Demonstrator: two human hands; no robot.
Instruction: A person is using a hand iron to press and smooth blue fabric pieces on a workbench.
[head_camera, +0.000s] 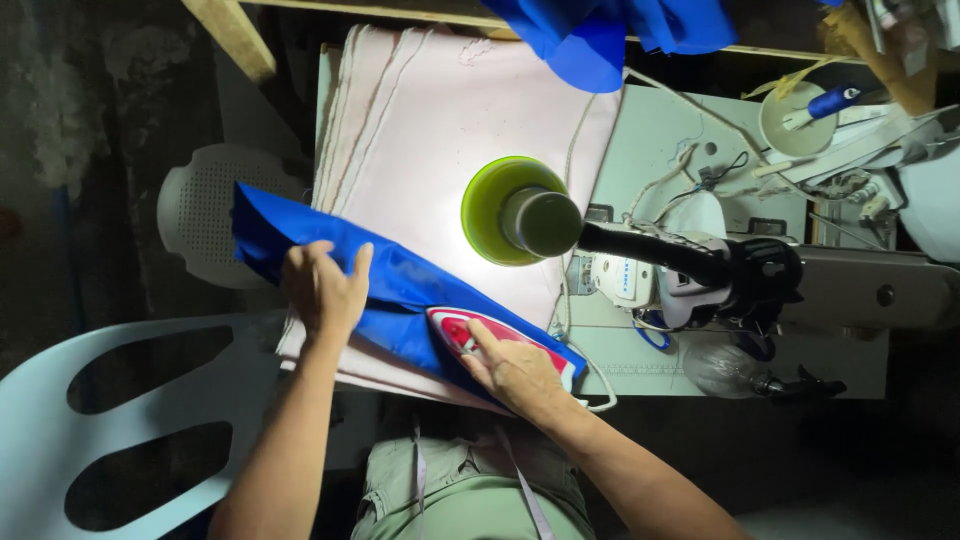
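Dim workroom; pale pink pressing pad (450, 110) spread over the sewing table (660, 130), lit by a green-shaded lamp (515, 210). Left edge of pad: my left hand (322, 285), fingers spread flat, pins the blue cloth (400, 290). Cloth looks thin, limp, probably slippery; best held by flat pressure or at a hem. Near front edge: my right hand (515, 370) wraps closed around the red-and-white iron (470, 330), likely heavy and hot, so handle only. No legible labels; white bowl (795, 120) at far right corner.
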